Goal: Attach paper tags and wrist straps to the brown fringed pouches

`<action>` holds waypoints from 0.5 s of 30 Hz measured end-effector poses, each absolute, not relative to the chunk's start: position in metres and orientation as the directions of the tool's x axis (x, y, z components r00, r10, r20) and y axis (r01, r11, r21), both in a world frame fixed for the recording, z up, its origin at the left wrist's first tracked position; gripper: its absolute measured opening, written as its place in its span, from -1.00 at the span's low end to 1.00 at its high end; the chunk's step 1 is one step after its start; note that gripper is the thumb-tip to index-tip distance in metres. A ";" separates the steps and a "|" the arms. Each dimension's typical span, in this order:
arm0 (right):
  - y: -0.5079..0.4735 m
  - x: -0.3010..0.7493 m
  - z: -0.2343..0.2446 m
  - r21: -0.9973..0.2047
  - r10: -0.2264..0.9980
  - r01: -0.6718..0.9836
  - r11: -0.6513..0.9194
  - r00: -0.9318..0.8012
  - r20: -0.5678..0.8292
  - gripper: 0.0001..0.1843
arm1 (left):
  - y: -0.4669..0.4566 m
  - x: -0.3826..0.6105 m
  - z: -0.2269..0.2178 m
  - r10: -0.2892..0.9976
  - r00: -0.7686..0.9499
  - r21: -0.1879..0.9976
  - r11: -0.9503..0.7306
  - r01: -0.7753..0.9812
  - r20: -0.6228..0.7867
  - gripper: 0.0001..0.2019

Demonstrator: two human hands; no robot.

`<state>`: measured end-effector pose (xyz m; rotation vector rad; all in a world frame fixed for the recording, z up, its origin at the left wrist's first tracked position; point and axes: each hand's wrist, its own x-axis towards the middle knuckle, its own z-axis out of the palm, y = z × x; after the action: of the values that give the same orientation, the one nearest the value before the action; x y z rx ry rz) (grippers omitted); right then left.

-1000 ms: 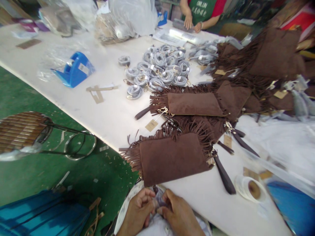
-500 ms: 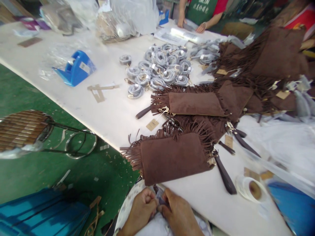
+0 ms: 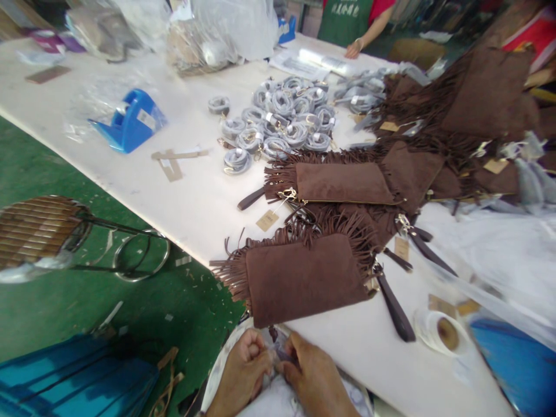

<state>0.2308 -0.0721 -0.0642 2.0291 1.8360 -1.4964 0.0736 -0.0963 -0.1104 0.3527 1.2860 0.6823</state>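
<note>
Left hand [image 3: 243, 370] and right hand [image 3: 315, 379] both pinched shut on a small grey piece [image 3: 278, 350] (blurred, possibly a strap end) below the worktop [image 3: 195, 202] edge; risk: a slip drops it to the floor [image 3: 65, 301] or snags the overhanging fringed pouch [image 3: 304, 278].

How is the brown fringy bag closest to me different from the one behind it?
The nearest bag looks bigger and pokes over the table edge; the bag behind it looks slimmer and lies fully on the table. Both are brown, fringed, with dark straps.
</note>
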 end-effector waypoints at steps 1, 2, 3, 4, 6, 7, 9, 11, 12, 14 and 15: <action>-0.072 0.230 -0.064 -0.547 0.754 0.778 -0.309 -0.150 -0.639 -0.92 | -0.098 0.073 -0.112 0.659 0.133 0.617 0.745 -0.253 -0.741 -0.77; -0.071 0.230 -0.063 -0.544 0.752 0.780 -0.309 -0.150 -0.642 -0.91 | -0.099 0.072 -0.115 0.674 0.142 0.637 0.734 -0.236 -0.725 -0.78; -0.071 0.230 -0.063 -0.543 0.749 0.782 -0.308 -0.153 -0.645 -0.91 | -0.100 0.071 -0.117 0.681 0.141 0.651 0.730 -0.211 -0.718 -0.78; -0.071 0.229 -0.063 -0.541 0.746 0.783 -0.307 -0.155 -0.647 -0.91 | -0.101 0.071 -0.118 0.686 0.134 0.664 0.726 -0.178 -0.715 -0.77; -0.071 0.229 -0.063 -0.536 0.744 0.788 -0.303 -0.156 -0.650 -0.90 | -0.100 0.069 -0.116 0.691 0.113 0.685 0.723 -0.088 -0.714 -0.79; -0.071 0.229 -0.063 -0.533 0.743 0.791 -0.300 -0.156 -0.651 -0.90 | -0.098 0.069 -0.113 0.695 0.098 0.695 0.718 -0.038 -0.712 -0.80; -0.072 0.230 -0.063 -0.529 0.742 0.793 -0.303 -0.152 -0.652 -0.90 | -0.094 0.068 -0.105 0.714 0.068 0.717 0.694 0.059 -0.697 -0.85; -0.073 0.230 -0.063 -0.535 0.742 0.788 -0.306 -0.155 -0.652 -0.90 | -0.090 0.068 -0.098 0.730 0.050 0.730 0.673 0.118 -0.682 -0.88; -0.073 0.231 -0.063 -0.539 0.744 0.784 -0.308 -0.155 -0.650 -0.91 | -0.089 0.069 -0.096 0.732 0.044 0.731 0.671 0.129 -0.680 -0.89; -0.074 0.231 -0.065 -0.548 0.749 0.777 -0.309 -0.157 -0.644 -0.90 | -0.088 0.072 -0.094 0.723 0.033 0.722 0.683 0.114 -0.690 -0.90; -0.074 0.231 -0.066 -0.552 0.752 0.775 -0.308 -0.157 -0.640 -0.90 | -0.088 0.073 -0.095 0.709 0.031 0.709 0.701 0.083 -0.704 -0.90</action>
<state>0.2313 -0.0739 -0.0656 2.0240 1.8335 -1.5038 0.0735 -0.0880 -0.0947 0.6885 1.4839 0.5463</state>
